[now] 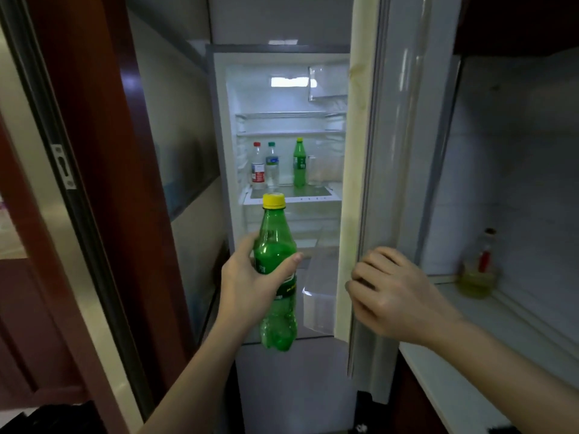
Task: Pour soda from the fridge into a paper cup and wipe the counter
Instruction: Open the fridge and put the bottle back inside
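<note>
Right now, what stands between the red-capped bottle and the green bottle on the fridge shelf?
A clear green-capped bottle, close beside the red-capped bottle; the head view shows it.

Fridge shelf (291, 199), red-capped bottle (258, 170), green-capped bottle (272, 166), green soda bottle (299, 166) upright on it, perhaps a clear jug (324, 170)

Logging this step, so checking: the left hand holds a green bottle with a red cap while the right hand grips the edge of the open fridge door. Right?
Not quite. The head view shows the green bottle in the left hand has a yellow cap, not red. The right hand does grip the edge of the open fridge door.
</note>
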Demonstrator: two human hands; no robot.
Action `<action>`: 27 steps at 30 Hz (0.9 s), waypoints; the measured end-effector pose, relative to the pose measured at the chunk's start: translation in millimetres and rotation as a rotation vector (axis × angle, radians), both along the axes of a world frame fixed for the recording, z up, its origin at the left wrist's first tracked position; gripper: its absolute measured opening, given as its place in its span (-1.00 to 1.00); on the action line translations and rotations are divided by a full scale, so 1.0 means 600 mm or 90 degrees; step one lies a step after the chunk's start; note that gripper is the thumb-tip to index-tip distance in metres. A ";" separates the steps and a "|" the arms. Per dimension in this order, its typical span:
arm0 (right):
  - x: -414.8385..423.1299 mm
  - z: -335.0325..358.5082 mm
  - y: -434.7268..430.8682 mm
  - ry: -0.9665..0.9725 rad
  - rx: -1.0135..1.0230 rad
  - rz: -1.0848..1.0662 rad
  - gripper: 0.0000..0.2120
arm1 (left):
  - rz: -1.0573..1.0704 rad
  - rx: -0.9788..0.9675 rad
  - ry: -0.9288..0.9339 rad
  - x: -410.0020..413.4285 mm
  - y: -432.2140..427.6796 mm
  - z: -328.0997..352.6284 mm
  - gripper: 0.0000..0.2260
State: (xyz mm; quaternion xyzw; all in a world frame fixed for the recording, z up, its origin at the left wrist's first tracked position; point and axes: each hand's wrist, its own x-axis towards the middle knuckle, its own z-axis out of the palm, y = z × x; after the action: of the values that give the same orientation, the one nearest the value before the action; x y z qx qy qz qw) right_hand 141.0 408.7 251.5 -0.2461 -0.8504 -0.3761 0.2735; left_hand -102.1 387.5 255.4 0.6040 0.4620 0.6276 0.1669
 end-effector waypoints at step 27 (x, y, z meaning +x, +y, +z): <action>-0.149 -0.084 0.263 0.614 -0.649 -0.076 -0.67 | -0.188 -0.037 -0.081 -0.004 0.352 0.053 -0.56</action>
State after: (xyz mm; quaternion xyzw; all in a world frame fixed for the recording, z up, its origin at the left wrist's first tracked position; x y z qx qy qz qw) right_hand 51.9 566.3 200.9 -0.5289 -0.6896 0.2061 0.4498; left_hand -104.2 598.5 287.1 0.6193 0.3749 0.6195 0.3034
